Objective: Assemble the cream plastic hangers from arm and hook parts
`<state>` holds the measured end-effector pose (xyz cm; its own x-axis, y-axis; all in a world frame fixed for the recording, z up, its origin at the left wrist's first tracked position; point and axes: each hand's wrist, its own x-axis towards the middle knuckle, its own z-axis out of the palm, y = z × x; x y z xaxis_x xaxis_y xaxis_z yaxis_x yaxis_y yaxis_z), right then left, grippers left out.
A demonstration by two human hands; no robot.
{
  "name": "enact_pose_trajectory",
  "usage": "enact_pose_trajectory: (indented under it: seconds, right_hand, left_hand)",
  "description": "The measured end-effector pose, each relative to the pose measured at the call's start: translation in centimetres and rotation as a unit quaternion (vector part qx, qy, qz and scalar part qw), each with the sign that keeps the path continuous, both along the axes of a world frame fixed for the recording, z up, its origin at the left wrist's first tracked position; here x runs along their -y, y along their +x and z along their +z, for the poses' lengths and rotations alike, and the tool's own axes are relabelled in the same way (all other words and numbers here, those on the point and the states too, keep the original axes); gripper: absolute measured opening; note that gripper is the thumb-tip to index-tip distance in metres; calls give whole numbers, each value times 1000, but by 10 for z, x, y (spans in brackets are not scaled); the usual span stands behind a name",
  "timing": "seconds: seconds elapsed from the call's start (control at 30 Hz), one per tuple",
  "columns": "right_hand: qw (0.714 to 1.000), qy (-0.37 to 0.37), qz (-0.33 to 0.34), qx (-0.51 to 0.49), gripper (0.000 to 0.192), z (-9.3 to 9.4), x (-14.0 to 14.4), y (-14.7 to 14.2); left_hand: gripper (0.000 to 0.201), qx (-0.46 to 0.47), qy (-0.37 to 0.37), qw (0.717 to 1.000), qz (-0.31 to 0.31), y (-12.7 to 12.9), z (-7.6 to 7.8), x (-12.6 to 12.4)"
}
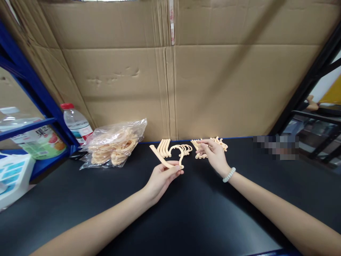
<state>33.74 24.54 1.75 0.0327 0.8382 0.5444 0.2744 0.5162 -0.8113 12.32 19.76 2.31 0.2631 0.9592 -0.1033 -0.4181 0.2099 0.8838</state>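
Observation:
My left hand (165,177) pinches two cream plastic hanger parts where their ends meet: a straight arm piece (160,156) slanting up to the left and a curved hook piece (182,155) rising above the fingertips. To the right, my right hand (214,156) is over a group of similar cream pieces (221,142), its fingers stretched out and partly hiding them. Whether the fingertips touch a piece is hard to see. Behind the left hand lie a row of straight arm pieces (164,146) and several curved hook pieces (188,149), side by side on the black table (202,213).
A clear plastic bag (113,144) full of cream pieces lies at the left. Behind it stand a red-capped bottle (77,122) and a larger bottle (34,137) by a blue frame (61,129). A white-and-blue tray (16,177) sits far left. Cardboard (226,81) walls the back.

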Motion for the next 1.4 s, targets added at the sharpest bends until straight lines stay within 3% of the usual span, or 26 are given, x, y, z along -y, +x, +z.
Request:
enact_pose_trajectory:
  seconds: [0.1,0.37,0.5,0.63,0.7,0.8,1.13,1.4]
  right_hand:
    - [990,-41,44,-124,30,11,21,-6]
    - [965,-119,70,-222,25,15,56,-23]
    - [952,-147,73,-259,43,9,58,-27]
    - [914,-215,135,-316,55,1,55,-28]
    - [909,-235,159,-305,45,-3,53,-29]
    - [925,-241,163,-244,33,-5,53,-32]
    - [938,-208,228,-157,24,7,62,-36]
    - [943,-209,216,-140,23,3,61,-35]
  left_hand:
    - [25,3,1,1000,-5,-1,-2,0]
    - [27,2,14,1000,-27,-3,-2,0]
    - [27,-12,25,999,-30,-2,0,1]
    - [27,-31,42,998,-23,0,1,2]
    - [27,-38,50,998,-23,1,0,2]
    - [27,-44,61,996,-38,0,-2,1]
    - [21,-13,70,989,-133,-7,-1,-3]
    - [16,-34,111,979,-165,-7,1,-3]
